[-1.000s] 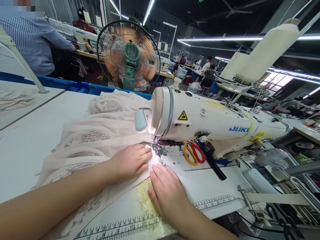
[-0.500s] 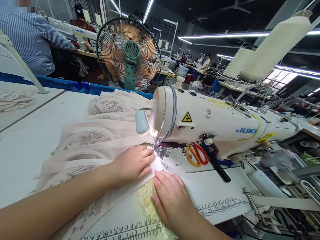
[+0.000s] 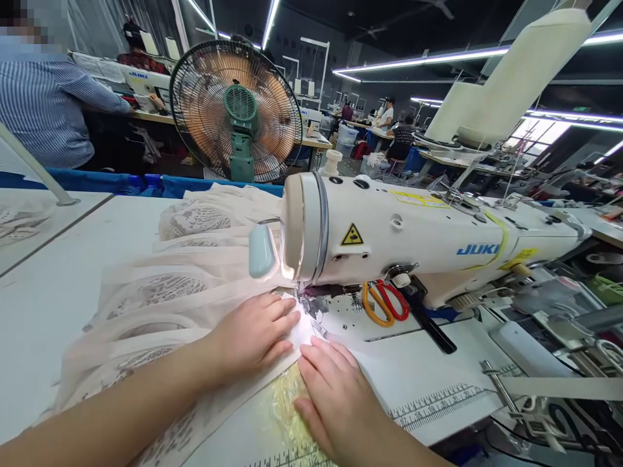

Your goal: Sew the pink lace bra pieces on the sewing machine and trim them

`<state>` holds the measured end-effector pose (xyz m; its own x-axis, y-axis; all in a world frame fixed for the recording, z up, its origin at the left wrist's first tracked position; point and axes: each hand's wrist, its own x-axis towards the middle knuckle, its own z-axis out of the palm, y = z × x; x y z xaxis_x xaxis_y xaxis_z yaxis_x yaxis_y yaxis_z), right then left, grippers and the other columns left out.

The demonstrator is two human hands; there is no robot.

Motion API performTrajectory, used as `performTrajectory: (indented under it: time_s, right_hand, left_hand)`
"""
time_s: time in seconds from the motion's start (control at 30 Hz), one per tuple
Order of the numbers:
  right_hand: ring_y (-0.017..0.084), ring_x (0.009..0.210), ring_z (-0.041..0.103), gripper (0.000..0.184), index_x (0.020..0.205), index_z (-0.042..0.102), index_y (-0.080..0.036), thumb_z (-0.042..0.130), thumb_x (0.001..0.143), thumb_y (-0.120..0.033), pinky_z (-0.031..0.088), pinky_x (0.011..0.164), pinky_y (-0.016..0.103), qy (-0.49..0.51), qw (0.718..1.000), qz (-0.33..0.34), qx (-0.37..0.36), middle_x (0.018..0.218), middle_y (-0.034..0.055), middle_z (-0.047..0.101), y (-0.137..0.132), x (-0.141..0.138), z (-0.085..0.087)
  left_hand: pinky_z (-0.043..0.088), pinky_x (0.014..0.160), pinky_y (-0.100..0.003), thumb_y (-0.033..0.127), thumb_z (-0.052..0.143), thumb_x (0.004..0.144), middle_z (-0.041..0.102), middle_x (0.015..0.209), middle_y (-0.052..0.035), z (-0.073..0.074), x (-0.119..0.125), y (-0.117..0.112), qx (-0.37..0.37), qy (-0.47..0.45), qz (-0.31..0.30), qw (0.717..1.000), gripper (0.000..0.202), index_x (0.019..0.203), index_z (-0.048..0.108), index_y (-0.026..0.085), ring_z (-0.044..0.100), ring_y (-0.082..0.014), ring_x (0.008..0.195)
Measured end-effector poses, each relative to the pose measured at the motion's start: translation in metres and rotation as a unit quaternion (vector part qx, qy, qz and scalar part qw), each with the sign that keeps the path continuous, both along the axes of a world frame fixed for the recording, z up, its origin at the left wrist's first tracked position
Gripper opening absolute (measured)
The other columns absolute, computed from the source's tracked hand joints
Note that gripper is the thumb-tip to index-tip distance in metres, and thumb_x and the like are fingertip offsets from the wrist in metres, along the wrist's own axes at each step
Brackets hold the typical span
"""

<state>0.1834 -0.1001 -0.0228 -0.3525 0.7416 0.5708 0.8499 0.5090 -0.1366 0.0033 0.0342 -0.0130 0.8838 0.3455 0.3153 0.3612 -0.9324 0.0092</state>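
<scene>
Under the needle area of a white sewing machine (image 3: pixel 384 227) lies pale, sheer fabric with lace panels (image 3: pixel 170 288), spread over the table to the left. My left hand (image 3: pixel 256 327) rests flat on this fabric, its fingertips just short of the presser foot (image 3: pixel 302 297). Close to it on the right, my right hand (image 3: pixel 335 389) lies with fingers stretched over the fabric's edge and its thumb apart. Beneath that edge shows a yellowish, shiny patch (image 3: pixel 285 395) on the table. The needle tip is too small to make out.
Scissors with orange and red handles (image 3: pixel 377 305) lie under the machine arm. A printed ruler strip (image 3: pixel 438 405) crosses the table. Behind stands a large fan (image 3: pixel 238 110); thread cones (image 3: pixel 525 84) rise at right. A co-worker in a striped shirt (image 3: pixel 39 110) sits at far left.
The whole view has shifted slightly, so the machine and fan appear further left. Both hands keep nearly the same place on the fabric beside the presser foot.
</scene>
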Motion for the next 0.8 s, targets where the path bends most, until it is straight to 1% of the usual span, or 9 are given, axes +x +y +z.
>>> performTrajectory:
  time_s: [0.13, 0.27, 0.47, 0.57, 0.7, 0.73, 0.8]
  right_hand:
    - [0.027, 0.108, 0.062, 0.029, 0.113, 0.061, -0.013, 0.043, 0.095, -0.028, 0.048, 0.097, 0.041, 0.013, 1.0, -0.002, -0.008, 0.112, 0.0101, 0.07, 0.0, 0.0, -0.002]
    - [0.027, 0.111, 0.061, 0.028, 0.114, 0.06, -0.014, 0.046, 0.094, -0.028, 0.047, 0.098, 0.041, 0.007, 1.0, -0.001, -0.019, 0.114, 0.0111, 0.069, 0.0, 0.001, -0.002]
    - [0.027, 0.114, 0.06, 0.03, 0.114, 0.061, -0.012, 0.045, 0.095, -0.029, 0.048, 0.099, 0.041, -0.003, 1.0, -0.012, -0.022, 0.118, 0.0121, 0.068, 0.001, 0.001, 0.0]
    - [0.026, 0.117, 0.059, 0.031, 0.114, 0.062, -0.013, 0.047, 0.095, -0.032, 0.047, 0.101, 0.04, 0.0, 0.999, -0.026, -0.036, 0.123, 0.0113, 0.067, 0.003, 0.0, -0.001]
    - [0.026, 0.122, 0.056, 0.037, 0.12, 0.062, -0.011, 0.05, 0.094, -0.034, 0.048, 0.101, 0.039, -0.01, 0.997, -0.038, -0.066, 0.13, 0.0127, 0.063, 0.006, -0.002, -0.002]
    - [0.026, 0.123, 0.055, 0.038, 0.121, 0.061, -0.01, 0.049, 0.094, -0.035, 0.048, 0.101, 0.039, -0.013, 0.997, -0.04, -0.07, 0.131, 0.0133, 0.062, 0.006, -0.002, -0.002]
    - [0.026, 0.124, 0.055, 0.04, 0.122, 0.061, -0.008, 0.049, 0.095, -0.036, 0.049, 0.101, 0.04, -0.019, 0.996, -0.044, -0.076, 0.132, 0.0141, 0.061, 0.007, -0.003, -0.002]
  left_hand:
    - [0.049, 0.084, -0.043, 0.033, 0.047, 0.09, 0.064, 0.118, -0.0127, 0.002, 0.002, -0.001, -0.004, 0.005, 0.0, 1.0, 0.033, 0.116, 0.06, 0.017, 0.058, -0.0295, 0.1]
    - [0.049, 0.084, -0.043, 0.033, 0.048, 0.091, 0.065, 0.117, -0.0126, 0.004, 0.002, -0.001, -0.01, 0.006, 0.006, 1.0, 0.032, 0.116, 0.06, 0.018, 0.059, -0.0291, 0.1]
    - [0.05, 0.084, -0.041, 0.033, 0.047, 0.092, 0.066, 0.113, -0.0131, 0.015, 0.005, 0.002, -0.01, 0.038, 0.0, 0.999, 0.033, 0.116, 0.062, 0.017, 0.06, -0.0281, 0.098]
    - [0.05, 0.081, -0.041, 0.033, 0.045, 0.092, 0.067, 0.103, -0.0135, 0.014, 0.005, 0.008, -0.001, 0.037, 0.003, 0.999, 0.035, 0.116, 0.063, 0.015, 0.06, -0.0283, 0.094]
    - [0.048, 0.084, -0.041, 0.035, 0.042, 0.094, 0.067, 0.098, -0.0124, 0.007, 0.004, 0.019, 0.01, 0.01, -0.001, 1.0, 0.035, 0.115, 0.063, 0.016, 0.059, -0.0285, 0.095]
    - [0.048, 0.085, -0.042, 0.035, 0.041, 0.094, 0.066, 0.097, -0.0122, 0.008, 0.004, 0.02, 0.01, 0.006, -0.006, 1.0, 0.035, 0.115, 0.063, 0.017, 0.059, -0.0283, 0.096]
    - [0.048, 0.082, -0.041, 0.033, 0.038, 0.095, 0.066, 0.096, -0.0116, 0.011, 0.004, 0.019, 0.005, -0.002, -0.02, 1.0, 0.033, 0.108, 0.065, 0.018, 0.059, -0.027, 0.092]
